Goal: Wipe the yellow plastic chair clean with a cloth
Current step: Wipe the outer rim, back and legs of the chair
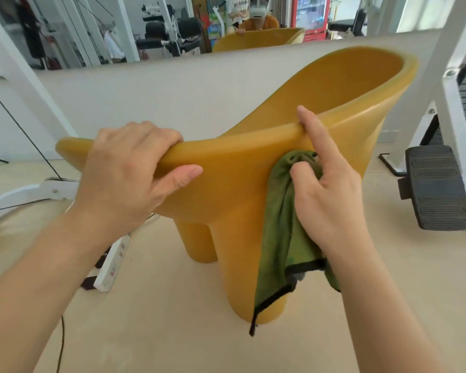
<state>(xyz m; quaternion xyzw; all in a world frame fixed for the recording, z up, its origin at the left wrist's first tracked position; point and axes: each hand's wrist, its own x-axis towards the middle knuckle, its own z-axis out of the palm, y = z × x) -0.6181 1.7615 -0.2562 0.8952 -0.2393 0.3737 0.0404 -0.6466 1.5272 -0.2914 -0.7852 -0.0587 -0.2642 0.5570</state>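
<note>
A person's left hand (131,168) clamps the yellow chair (240,184) rim at nine o'clock; the right hand (326,195), at three o'clock, bunches a green cloth (277,224) against the outer shell; firm overlapping strokes downward, chair steadied, would serve best.

I see the chair (226,179): mustard-yellow moulded plastic, one piece, smooth matte skin, thick rounded rim. Backrest curves up high at far right; the rim drops and runs out low to the left, ending in a blunt tip. Two fat round legs in view, near one & one further back. Cloth (277,224) is green w/ black stitched edge, bunched at top against the chair's outer side wall just below the rim. The rest hangs loose in front of the near leg, its bottom corner dangling as a thin black tail.
</note>
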